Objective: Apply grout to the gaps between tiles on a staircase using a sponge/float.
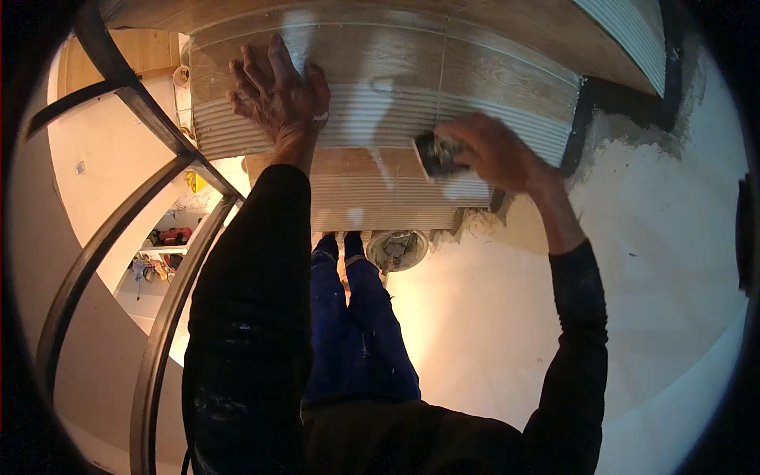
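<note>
A white wall (pixel 491 309) is filling the right side, and the wood-look tiled stairs (pixel 372 55) are spanning the top, their ribbed strips running along the step edges. A dark metal railing (pixel 154 120) is curving down the left. Blue trousers (pixel 360 332) are showing below the steps, and a round bucket (pixel 397 249) (something grey is lying inside it) is standing just beside the legs. The left hand (pixel 281 99) is resting on the upper step, its grip holding nothing and its fingers spreading apart over the tile and ribbed strip. The right hand (pixel 495 150) is blurring slightly, its grip clamping a small dark rectangular block (pixel 434 157). That block is overlapping the lower margin of the ribbed strip in view; whether it is touching, I am not managing to tell.
</note>
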Demonstrator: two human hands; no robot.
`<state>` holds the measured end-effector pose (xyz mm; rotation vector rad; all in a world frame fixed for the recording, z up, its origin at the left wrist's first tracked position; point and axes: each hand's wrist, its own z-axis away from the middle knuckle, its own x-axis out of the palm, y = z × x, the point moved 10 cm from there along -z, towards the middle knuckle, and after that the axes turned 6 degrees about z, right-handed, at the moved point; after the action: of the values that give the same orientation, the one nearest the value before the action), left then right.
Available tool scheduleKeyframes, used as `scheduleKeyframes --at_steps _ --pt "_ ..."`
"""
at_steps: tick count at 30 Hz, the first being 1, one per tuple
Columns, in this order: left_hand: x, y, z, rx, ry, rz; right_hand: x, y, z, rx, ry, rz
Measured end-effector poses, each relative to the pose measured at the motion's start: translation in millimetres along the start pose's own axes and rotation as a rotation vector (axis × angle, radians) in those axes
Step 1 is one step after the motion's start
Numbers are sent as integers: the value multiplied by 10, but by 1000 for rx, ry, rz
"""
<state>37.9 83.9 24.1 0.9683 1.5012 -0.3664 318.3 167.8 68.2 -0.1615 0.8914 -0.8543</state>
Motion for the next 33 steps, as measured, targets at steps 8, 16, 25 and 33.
scheduleKeyframes --at_steps 8,16,25,33 --pt "35 72 -6 -44 -41 37 345 732 886 344 623 -1135" --pt "34 60 -28 -12 -24 14 -448 470 440 227 717 -298" --pt "7 -2 1 -1 -10 18 106 195 481 298 830 -411" --pt "-28 77 -25 -17 -33 19 -115 722 257 668 1019 -371"
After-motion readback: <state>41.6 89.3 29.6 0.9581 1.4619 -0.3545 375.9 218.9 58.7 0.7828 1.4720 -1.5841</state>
